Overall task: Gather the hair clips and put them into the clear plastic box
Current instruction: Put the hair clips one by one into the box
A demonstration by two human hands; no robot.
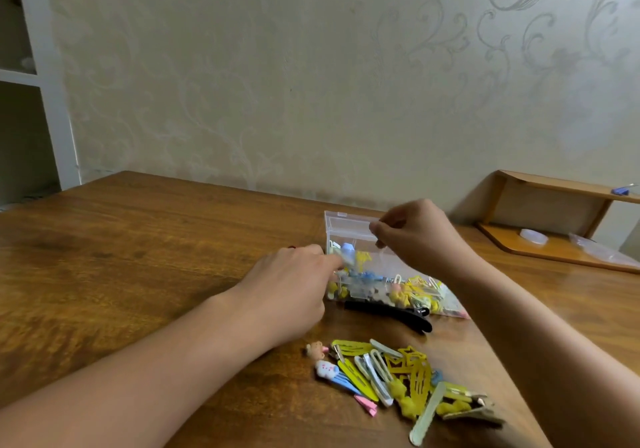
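Loose clips (408,375) — yellow, pale green, blue and pink — lie heaped on the table (138,240) nearest us, between our forearms, with a black clip (391,312) beyond them, just in front of the box (349,229). Our left hand (291,292) reaches into the box at its left end, fingers hidden among the clips (391,285) already inside, so we cannot tell its grip. Our right hand (412,233) pinches the raised lid's edge — a shelf (540,212) stands at right by the wall.
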